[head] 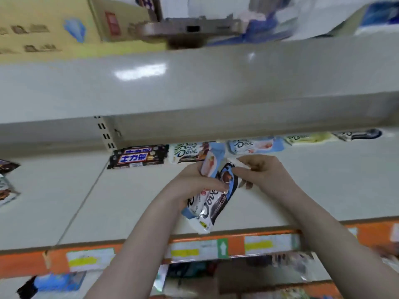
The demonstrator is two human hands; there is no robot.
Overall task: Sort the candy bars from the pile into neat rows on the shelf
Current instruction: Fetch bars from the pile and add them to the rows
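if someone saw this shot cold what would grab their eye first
Most likely the two hands at centre: the left hand holds a fanned bunch of Dove bars while the right hand pinches the top of one. Next, the row at the back of the grey shelf: black Snickers bars on the left, then more Dove packs running right. The orange price strip edges the shelf front.

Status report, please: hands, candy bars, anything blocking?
Left hand grips Dove bars. Right hand pinches the top bar's end. Back row partly filled. Shelf ahead unobstructed.
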